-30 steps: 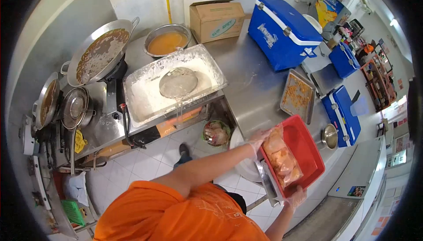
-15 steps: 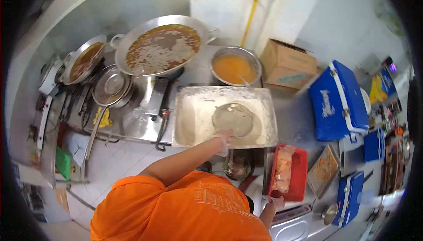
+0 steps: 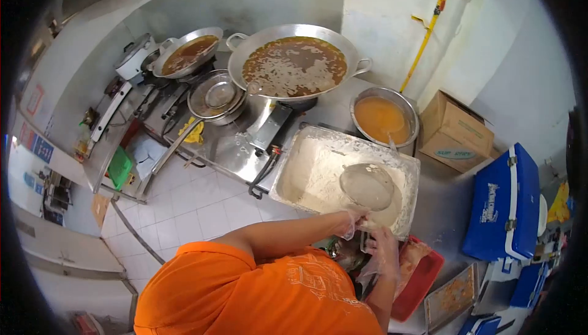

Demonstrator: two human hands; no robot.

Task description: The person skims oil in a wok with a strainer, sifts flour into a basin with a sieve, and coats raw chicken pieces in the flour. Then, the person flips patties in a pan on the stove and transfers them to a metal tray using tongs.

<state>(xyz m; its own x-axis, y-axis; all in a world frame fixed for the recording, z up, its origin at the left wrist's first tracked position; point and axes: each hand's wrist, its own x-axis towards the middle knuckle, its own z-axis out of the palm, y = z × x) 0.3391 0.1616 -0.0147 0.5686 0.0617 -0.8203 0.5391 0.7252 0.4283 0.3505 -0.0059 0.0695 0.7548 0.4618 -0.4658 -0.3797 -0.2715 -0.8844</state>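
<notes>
The left hand (image 3: 354, 220), in a clear plastic glove, is at the near edge of a round mesh sieve (image 3: 367, 186), just right of and below the middle of the frame; its fingers are curled in close to one another where the sieve's handle begins, but whether they pinch that handle cannot be told. Just below and to the right, the right hand (image 3: 384, 250), also in a loose clear glove, is raised with its fingers bent, near the left hand; what its fingertips press on, if anything, cannot be made out. The sieve lies in a large metal pan (image 3: 412, 203) of pale powder, toward the pan's right end. Beside the right hand, toward the lower right, is a red tub (image 3: 432, 271) with a clear bag (image 3: 418, 255) of pinkish pieces in it, partly hidden by the hand and arm. Farther into the lower right corner lie a shallow tray (image 3: 476, 283) with orange bits and, above it, a blue cooler (image 3: 493, 212). Beyond the pan's far edge, right of centre, is a steel bowl (image 3: 415, 128) of orange liquid, with a cardboard box (image 3: 456, 131) next to it. At the top centre a wide wok (image 3: 352, 50) holds brown liquid with pale patches, a smaller wok (image 3: 211, 31) sits to its upper left, and strainers (image 3: 217, 95) are stacked between and below them, above a yellow cloth (image 3: 192, 131).
</notes>
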